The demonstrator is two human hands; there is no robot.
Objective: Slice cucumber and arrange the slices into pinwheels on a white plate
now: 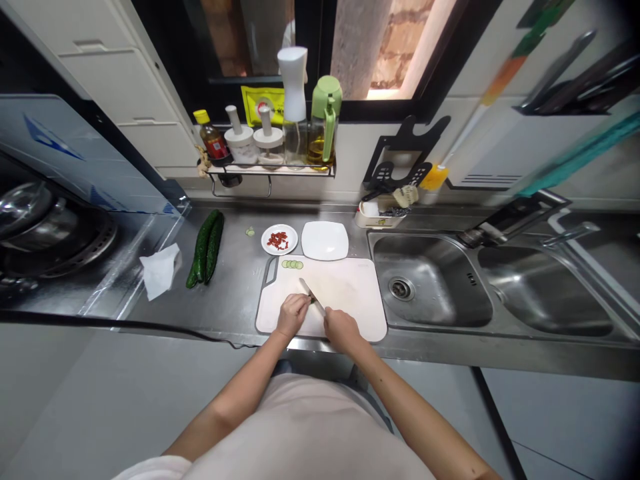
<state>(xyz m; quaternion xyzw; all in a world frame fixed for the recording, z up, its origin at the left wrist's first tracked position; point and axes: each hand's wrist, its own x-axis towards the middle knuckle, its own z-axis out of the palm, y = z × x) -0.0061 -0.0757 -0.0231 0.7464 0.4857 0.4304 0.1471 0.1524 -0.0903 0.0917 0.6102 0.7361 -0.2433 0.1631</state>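
Observation:
My right hand [342, 329] grips the handle of a kitchen knife [311, 291], its blade angled up and left over the white cutting board [363, 293]. Close to the blade, the bent fingers of my left hand [293, 314] are pinched on a small dark piece [313, 300]; its kind is too small to make out. A short row of cucumber slices [292, 265] lies at the board's upper left. Just behind the board are a round plate [267, 246] with chopped red bits and a bare white square plate [325, 241].
Whole cucumbers [206, 248] and a crumpled white tissue [160, 272] lie on the steel counter at left. A double sink [433, 280] adjoins the board's right side. Above the counter, a rack [273, 171] carries bottles and jars. A pot [37, 220] stands far left.

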